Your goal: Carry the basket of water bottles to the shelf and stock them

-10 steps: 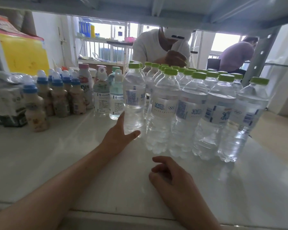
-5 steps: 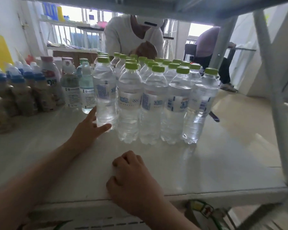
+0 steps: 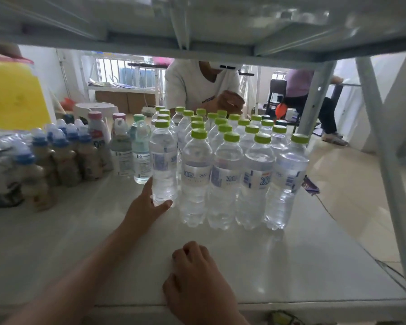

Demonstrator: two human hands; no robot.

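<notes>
Several clear water bottles with green caps [image 3: 227, 174] stand in rows on the white shelf board [image 3: 302, 266]. My left hand [image 3: 148, 205] reaches forward and wraps the base of the leftmost front water bottle [image 3: 163, 165], thumb in front, fingers behind it. That bottle stands upright, a little apart from the rows and further back than the front row. My right hand [image 3: 197, 280] rests on the board near its front edge, fingers curled under, holding nothing. The basket is out of view.
Left of the water stand two pale-capped bottles [image 3: 141, 153], pink-capped ones and several blue-capped brown drinks [image 3: 63, 158]. A grey upright post [image 3: 389, 174] bounds the shelf on the right, the upper shelf [image 3: 197, 26] hangs low. Two people sit behind.
The view has swung back left and tilted up. My left hand stays on the leftmost bottle's base. My right hand stays curled near the front edge.
</notes>
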